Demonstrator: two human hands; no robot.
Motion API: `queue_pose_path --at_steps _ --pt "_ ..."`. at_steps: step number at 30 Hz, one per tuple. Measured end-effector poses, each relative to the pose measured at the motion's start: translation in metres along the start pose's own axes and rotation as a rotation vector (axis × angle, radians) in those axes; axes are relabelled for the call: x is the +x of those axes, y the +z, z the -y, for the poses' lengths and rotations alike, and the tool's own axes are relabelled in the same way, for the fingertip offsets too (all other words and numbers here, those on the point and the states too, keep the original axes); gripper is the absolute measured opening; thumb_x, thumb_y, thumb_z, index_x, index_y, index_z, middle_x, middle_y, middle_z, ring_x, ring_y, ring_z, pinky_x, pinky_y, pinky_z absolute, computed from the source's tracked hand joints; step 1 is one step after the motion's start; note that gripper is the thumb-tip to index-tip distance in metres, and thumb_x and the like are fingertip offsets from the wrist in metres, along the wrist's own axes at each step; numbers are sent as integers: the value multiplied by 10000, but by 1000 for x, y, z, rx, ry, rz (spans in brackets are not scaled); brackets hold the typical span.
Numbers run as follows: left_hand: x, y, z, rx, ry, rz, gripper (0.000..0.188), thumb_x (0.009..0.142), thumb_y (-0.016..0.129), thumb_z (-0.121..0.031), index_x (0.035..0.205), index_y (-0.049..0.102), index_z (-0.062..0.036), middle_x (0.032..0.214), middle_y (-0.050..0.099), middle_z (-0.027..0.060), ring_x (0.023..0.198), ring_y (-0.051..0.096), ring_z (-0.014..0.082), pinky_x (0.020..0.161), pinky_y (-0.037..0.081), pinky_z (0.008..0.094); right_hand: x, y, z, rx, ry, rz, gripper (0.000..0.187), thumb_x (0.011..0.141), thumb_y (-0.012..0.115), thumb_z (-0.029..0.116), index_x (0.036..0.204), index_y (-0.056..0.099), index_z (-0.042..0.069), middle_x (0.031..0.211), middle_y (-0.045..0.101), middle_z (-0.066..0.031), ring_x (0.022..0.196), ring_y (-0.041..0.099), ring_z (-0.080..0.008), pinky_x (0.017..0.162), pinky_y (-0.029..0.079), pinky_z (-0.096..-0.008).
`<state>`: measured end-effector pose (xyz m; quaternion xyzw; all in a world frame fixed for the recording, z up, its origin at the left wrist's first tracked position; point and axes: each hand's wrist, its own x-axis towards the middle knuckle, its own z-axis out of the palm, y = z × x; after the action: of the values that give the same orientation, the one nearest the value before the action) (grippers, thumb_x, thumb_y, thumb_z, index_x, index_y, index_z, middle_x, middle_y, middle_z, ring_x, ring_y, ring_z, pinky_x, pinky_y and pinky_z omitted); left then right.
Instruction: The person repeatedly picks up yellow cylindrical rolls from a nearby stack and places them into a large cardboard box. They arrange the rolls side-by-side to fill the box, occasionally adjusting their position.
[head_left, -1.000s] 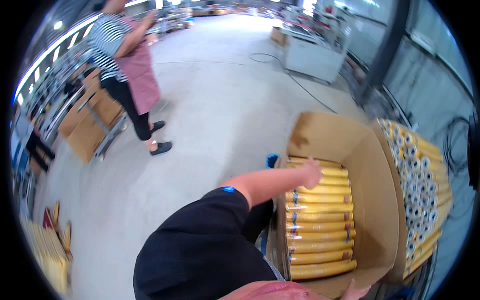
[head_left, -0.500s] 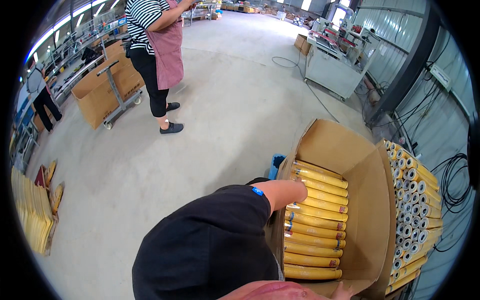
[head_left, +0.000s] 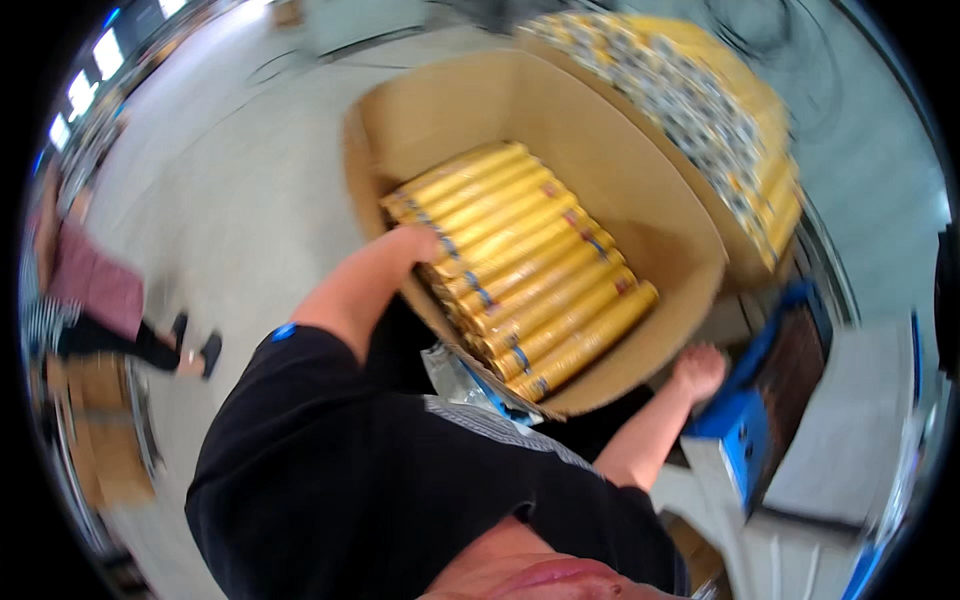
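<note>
An open brown cardboard box [head_left: 640, 370] stands in front of me with a row of yellow wrapped rolls [head_left: 530, 255] lying side by side in it. My left hand [head_left: 420, 243] reaches over the box's left side and touches the roll ends there. Its fingers are hidden and blurred, so whether it grips a roll does not show. Outside the box at the right, my right hand [head_left: 700, 370] is beside a blue-framed machine [head_left: 735, 430]. Its fingers look curled in, and anything inside them is hidden.
Behind the box, many yellow rolls [head_left: 690, 110] are stacked with their round ends facing it. A pale flat panel [head_left: 850, 420] is at the right. To the far left stands a person in a pink apron [head_left: 95, 280], near another cardboard box [head_left: 105, 430].
My view has swung to the right and is blurred. The box now sits nearer the middle. My right hand, earlier at the box's near edge, is now outside it by the blue machine.
</note>
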<state>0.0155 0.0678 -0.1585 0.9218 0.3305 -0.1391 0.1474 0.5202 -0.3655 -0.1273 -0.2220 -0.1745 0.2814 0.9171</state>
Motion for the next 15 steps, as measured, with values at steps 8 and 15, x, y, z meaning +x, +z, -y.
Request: queue_pose_path --at_steps 8,15 --pt "-27 -55 -53 220 22 208 340 759 527 -184 1008 657 8 1130 603 229 1055 583 341 896 463 405 -30 49 -17 -90 -23 -565 800 828 570 433 1456 212 89 1441 320 -96 1290 336 -299 1051 257 -435" --pt "-27 -51 -54 138 -170 246 396 771 510 -216 1090 624 -12 1149 601 210 1069 575 344 924 451 393 -37 50 -12 -85 13 -572 740 816 587 419 1411 297 86 1352 417 -94 1222 409 -286 1011 307 -426"
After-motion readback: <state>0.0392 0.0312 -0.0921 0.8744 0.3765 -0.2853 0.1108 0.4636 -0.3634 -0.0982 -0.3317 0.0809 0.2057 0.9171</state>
